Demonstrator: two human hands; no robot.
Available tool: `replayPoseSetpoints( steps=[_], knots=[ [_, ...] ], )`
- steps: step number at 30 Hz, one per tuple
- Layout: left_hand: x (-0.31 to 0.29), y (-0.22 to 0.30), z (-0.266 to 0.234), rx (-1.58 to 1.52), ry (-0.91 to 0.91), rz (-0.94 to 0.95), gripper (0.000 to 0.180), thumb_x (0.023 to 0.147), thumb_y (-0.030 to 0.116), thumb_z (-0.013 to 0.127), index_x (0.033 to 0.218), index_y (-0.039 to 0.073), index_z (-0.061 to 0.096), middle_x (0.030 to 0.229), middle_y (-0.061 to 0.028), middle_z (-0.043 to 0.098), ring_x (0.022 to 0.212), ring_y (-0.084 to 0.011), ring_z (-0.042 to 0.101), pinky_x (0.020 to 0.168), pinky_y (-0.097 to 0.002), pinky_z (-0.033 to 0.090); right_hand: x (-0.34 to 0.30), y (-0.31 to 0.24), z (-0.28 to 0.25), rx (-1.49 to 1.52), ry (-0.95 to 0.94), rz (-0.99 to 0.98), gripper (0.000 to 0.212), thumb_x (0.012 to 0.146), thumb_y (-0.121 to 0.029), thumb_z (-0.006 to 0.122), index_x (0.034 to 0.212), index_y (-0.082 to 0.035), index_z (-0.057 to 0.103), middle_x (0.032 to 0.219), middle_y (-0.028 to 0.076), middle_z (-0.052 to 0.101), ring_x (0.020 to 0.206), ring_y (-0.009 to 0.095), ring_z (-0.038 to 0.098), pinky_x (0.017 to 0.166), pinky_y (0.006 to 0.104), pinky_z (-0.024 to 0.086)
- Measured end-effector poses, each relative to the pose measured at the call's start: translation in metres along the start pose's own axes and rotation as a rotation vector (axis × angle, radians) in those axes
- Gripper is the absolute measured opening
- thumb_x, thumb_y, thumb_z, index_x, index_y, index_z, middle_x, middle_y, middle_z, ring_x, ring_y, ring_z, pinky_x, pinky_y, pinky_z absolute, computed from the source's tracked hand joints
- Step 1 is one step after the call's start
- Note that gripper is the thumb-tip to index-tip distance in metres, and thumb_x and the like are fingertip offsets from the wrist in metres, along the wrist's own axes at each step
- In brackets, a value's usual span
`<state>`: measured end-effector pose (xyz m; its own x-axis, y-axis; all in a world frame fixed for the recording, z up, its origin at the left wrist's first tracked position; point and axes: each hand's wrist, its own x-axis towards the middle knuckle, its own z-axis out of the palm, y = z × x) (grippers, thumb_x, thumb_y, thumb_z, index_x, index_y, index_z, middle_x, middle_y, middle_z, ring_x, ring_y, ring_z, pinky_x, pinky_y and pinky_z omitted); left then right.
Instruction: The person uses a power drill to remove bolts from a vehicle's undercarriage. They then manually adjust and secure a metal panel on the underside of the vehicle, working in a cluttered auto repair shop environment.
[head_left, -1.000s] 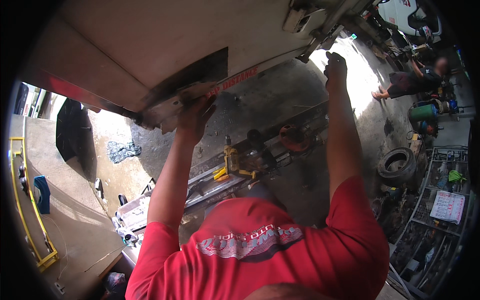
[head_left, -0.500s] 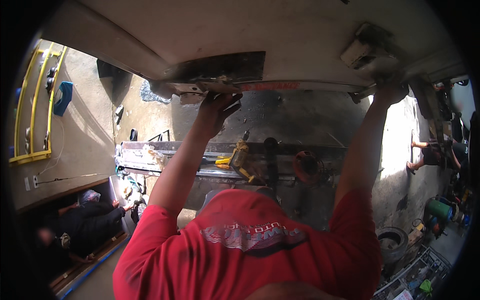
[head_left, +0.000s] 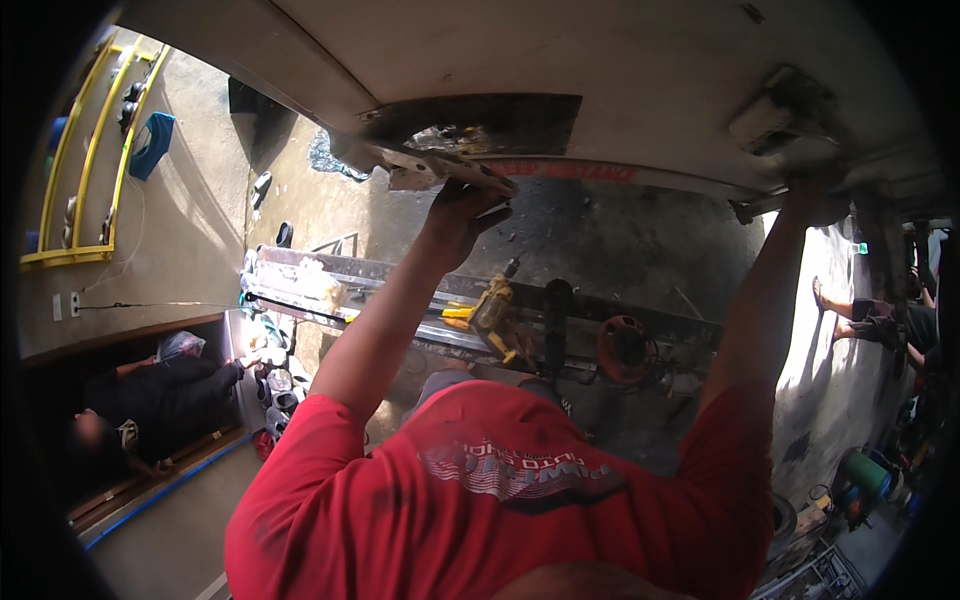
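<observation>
Overhead spans a pale vehicle body panel [head_left: 480, 50] with a dark rectangular recess [head_left: 545, 125] near its lower edge. A long strip with red lettering [head_left: 600, 171] runs along that edge. At the strip's left end is a light, worn metal bracket [head_left: 415, 172], tilted, with a gap between it and the panel. My left hand [head_left: 465, 217] grips the bracket's edge, fingers curled over it. Raised at the right, my right hand [head_left: 815, 198] is at the panel's lower edge, beside a short protruding metal end [head_left: 742, 211]. Deep shade hides its fingers.
Below my arms, a bench [head_left: 400, 280] carries a yellow power drill [head_left: 492, 315] and a round reddish-brown tool [head_left: 622, 343]. One person [head_left: 165, 400] reclines at the left; another person's legs [head_left: 840, 315] show at the right. A yellow rack [head_left: 75, 180] hangs on the left wall.
The bracket in my left hand has tilted away from the panel, opening a gap. The whole view has shifted and turned slightly. Both hands stay at the panel's edge.
</observation>
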<state>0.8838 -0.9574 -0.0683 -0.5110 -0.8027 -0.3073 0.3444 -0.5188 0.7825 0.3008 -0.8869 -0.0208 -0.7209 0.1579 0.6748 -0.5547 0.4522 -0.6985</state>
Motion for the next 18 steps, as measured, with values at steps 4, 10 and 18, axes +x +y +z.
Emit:
replayPoseSetpoints(
  steps=[4, 10, 18],
  knots=[
    [-0.003, 0.003, -0.001, 0.028, 0.002, -0.005, 0.044, 0.096, 0.003, 0.063, 0.137, 0.009, 0.048, 0.129, -0.0112, 0.062, 0.126, -0.0295, 0.062, 0.104, -0.0496, 0.054, 0.014, 0.028, 0.028, -0.098, -0.034, -0.209, 0.063, 0.089, -0.062, 0.069, 0.084, 0.001, 0.067, 0.073, 0.018, 0.067, 0.066, 0.038, 0.068, 0.058, 0.0504, 0.054],
    [-0.005, 0.006, -0.006, 0.070, -0.037, -0.036, 0.040, 0.093, 0.003, 0.066, 0.130, 0.007, 0.051, 0.124, -0.0116, 0.064, 0.122, -0.0290, 0.063, 0.101, -0.0490, 0.056, 0.043, 0.073, 0.064, -0.816, 0.122, -0.905, 0.055, 0.082, -0.065, 0.069, 0.092, -0.011, 0.068, 0.073, 0.012, 0.066, 0.063, 0.030, 0.069, 0.055, 0.0453, 0.054],
    [-0.011, 0.005, -0.017, 0.102, -0.047, -0.051, 0.038, 0.090, 0.005, 0.071, 0.124, 0.006, 0.052, 0.116, -0.0108, 0.066, 0.115, -0.0281, 0.066, 0.098, -0.0463, 0.057, 0.048, 0.075, 0.078, -0.796, 0.070, -0.960, 0.055, 0.079, -0.061, 0.072, 0.105, -0.013, 0.066, 0.083, 0.012, 0.068, 0.071, 0.031, 0.070, 0.060, 0.0451, 0.056]
  ],
)
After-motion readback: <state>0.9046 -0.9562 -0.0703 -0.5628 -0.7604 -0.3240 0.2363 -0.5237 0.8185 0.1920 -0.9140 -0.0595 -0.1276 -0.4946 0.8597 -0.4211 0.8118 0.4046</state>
